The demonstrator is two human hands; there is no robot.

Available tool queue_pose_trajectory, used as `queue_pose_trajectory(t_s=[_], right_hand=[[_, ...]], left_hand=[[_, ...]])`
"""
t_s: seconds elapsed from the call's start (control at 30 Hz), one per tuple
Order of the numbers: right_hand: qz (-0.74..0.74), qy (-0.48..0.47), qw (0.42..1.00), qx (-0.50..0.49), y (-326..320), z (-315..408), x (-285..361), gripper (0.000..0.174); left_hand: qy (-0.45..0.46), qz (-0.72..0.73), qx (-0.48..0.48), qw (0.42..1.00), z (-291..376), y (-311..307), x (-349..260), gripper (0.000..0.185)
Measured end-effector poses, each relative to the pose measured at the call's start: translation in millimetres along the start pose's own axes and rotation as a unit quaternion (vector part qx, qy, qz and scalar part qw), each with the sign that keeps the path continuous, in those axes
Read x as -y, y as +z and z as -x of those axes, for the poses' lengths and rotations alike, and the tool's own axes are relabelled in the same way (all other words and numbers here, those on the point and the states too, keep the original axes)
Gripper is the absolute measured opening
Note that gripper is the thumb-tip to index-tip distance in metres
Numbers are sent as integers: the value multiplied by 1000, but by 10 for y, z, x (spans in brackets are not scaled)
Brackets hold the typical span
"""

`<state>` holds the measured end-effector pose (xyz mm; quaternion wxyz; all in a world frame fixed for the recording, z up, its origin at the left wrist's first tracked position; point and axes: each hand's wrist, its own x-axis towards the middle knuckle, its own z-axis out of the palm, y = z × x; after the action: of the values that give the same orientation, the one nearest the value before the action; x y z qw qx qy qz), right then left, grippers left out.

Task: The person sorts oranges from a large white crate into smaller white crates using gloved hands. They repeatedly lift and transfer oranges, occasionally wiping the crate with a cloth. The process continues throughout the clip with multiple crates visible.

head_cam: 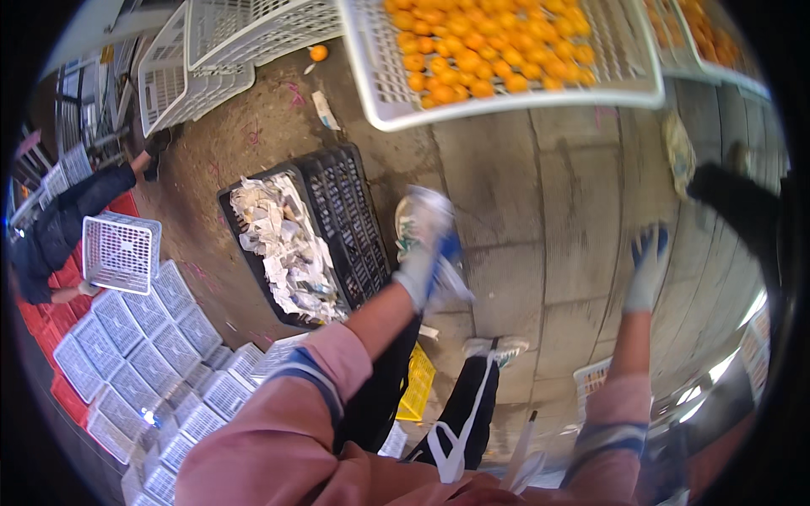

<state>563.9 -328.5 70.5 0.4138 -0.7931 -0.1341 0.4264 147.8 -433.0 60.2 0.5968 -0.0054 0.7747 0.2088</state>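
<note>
My left hand (430,253), in a pale glove with blue on it, is blurred by motion above my shoe (405,228). Whitish material (454,290) shows around it; whether the fingers hold it is unclear. My right hand (648,253), gloved likewise, reaches out over the floor with fingers apart and nothing visible in them. Ahead of me stands a white plastic crate (519,100) partly filled with orange citrus fruit (481,54). Left of my left hand is a black plastic crate (345,221) holding torn white paper and wrapping scraps (288,246).
At left, a person (69,215) in dark clothes holds a white crate (120,253) near stacked white crates (139,329). More crates (253,38) stand at upper left; one orange fruit (318,53) lies on the floor. A yellow crate (416,386) sits beside my leg.
</note>
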Motion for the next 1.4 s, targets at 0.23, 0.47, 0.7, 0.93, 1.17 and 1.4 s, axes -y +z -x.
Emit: queue_pose_trajectory(t_s=[0.23, 0.47, 0.7, 0.93, 1.17, 1.4], right_hand=[[247, -25, 940, -235, 3516, 8, 911, 62], [146, -26, 959, -242, 3125, -274, 635, 64], [283, 5, 908, -307, 3412, -6, 838, 63], [300, 42, 901, -312, 3420, -17, 804, 55], [284, 46, 907, -307, 3542, 99, 888, 77], [374, 56, 889, -259, 3272, -10, 698, 94]], left_hand=[[145, -170, -268, 937, -3007, -1583, -2305, 39], [255, -455, -213, 826, -4054, -1400, -3540, 40], [240, -190, -263, 915, -3323, -1282, -3072, 31], [240, 115, 191, 945, -1171, -1255, -3148, 54], [248, 441, 308, 806, -1763, -1142, -4542, 42], [310, 457, 336, 763, -2082, -1200, -4277, 47]])
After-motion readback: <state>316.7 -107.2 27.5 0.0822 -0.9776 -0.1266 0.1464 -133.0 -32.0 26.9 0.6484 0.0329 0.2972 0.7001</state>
